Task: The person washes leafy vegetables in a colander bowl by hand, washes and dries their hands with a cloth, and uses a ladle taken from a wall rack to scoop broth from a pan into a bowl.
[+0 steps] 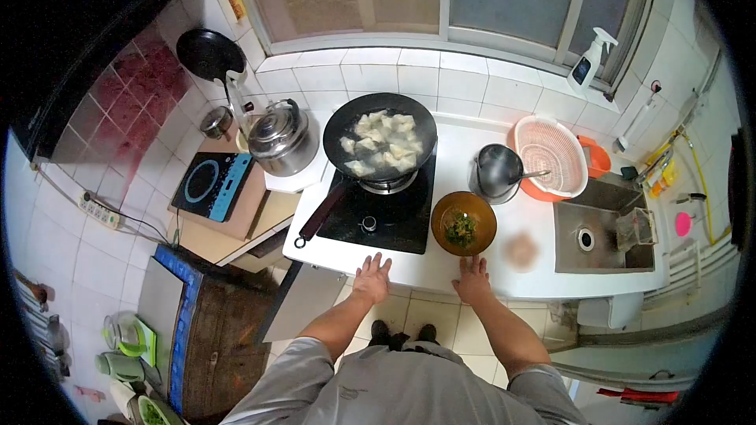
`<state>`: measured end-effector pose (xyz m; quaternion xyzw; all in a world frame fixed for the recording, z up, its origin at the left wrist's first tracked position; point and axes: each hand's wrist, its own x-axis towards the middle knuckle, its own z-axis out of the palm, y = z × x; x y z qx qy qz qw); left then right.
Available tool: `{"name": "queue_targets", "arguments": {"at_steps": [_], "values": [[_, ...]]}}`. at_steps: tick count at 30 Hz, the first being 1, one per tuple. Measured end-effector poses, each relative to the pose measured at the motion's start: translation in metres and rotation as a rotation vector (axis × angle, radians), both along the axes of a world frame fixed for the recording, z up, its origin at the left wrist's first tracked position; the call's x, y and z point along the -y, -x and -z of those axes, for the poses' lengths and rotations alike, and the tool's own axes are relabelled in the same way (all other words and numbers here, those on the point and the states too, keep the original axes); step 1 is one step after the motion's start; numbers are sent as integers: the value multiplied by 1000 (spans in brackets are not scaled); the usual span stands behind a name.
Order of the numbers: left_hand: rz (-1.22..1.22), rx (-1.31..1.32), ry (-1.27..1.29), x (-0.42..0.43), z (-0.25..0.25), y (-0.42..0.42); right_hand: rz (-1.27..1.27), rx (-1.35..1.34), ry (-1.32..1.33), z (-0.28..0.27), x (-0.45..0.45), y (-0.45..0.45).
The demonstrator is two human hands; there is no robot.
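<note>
My left hand (372,278) lies with its fingers spread on the front edge of the white counter (409,269), below the black stove (374,224), holding nothing. My right hand (473,279) rests on the same edge, fingers apart, its fingertips close to an amber bowl (465,223). Chopped greens (460,230) lie in that bowl. On the stove stands a dark wok (337,135) with several pale dumplings (387,127) in cloudy liquid. The wok's long handle (321,211) points toward the counter's left front.
A steel kettle (277,142) and an induction plate (213,185) are on the left. Right of the wok stand a dark pot (498,171) with a ladle (529,177), a pink colander (551,156) and the sink (602,264). A spray bottle (591,61) stands on the windowsill.
</note>
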<state>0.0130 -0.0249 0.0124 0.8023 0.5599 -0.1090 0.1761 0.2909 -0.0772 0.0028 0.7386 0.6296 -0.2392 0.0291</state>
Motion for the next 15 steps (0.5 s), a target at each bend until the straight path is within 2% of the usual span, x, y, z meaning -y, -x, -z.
{"name": "queue_targets", "arguments": {"at_steps": [5,10,15], "values": [[11,-88,35,12,9,-4,-64,-11,9,-2,8,-9],[-56,-49,78,27,-7,-8,-104,-9,-45,10,17,-13],[-52,-57,54,32,11,-4,-214,62,-78,5,24,-16]]}}
